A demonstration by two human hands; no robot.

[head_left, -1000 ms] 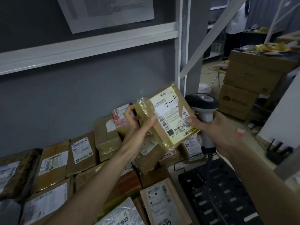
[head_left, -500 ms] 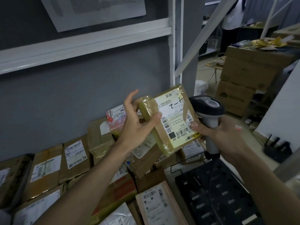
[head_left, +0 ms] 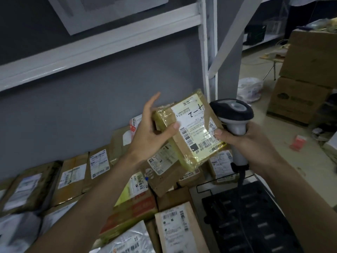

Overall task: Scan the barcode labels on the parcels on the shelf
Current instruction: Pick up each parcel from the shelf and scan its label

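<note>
Two hands were in view, both on one small parcel (head_left: 189,132) held up in front of the grey shelf backing. The parcel was a brown box wrapped in glossy yellowish tape, tilted, with its white barcode label (head_left: 196,127) facing the camera and its print upside down. The left hand (head_left: 147,134) gripped the parcel's left end: thumb pressed on the front face beside the label, index finger raised free above, remaining fingers hidden behind the box. The right hand (head_left: 246,141) was curled round the pale handle of a handheld scanner (head_left: 232,114), and its thumb tip also touched the label's right edge, so the parcel was pinched between the two hands. The scanner's dark head sat just beside the parcel's upper right corner; which way its window pointed could not be told. A dark cable ran down from the handle base.

Below, the shelf (head_left: 102,39) held many more parcels: brown boxes (head_left: 73,178) with white labels leaning in a row at left, a red-and-yellow printed box (head_left: 135,207) under the left forearm, a flat labelled box (head_left: 179,229) at lower centre, and grey poly bags at the lower left. A black slotted tray (head_left: 255,221) lay at lower right. Stacked cardboard cartons (head_left: 306,79) stood on the floor beyond the white upright, with a white plastic bag (head_left: 249,88) near them.
</note>
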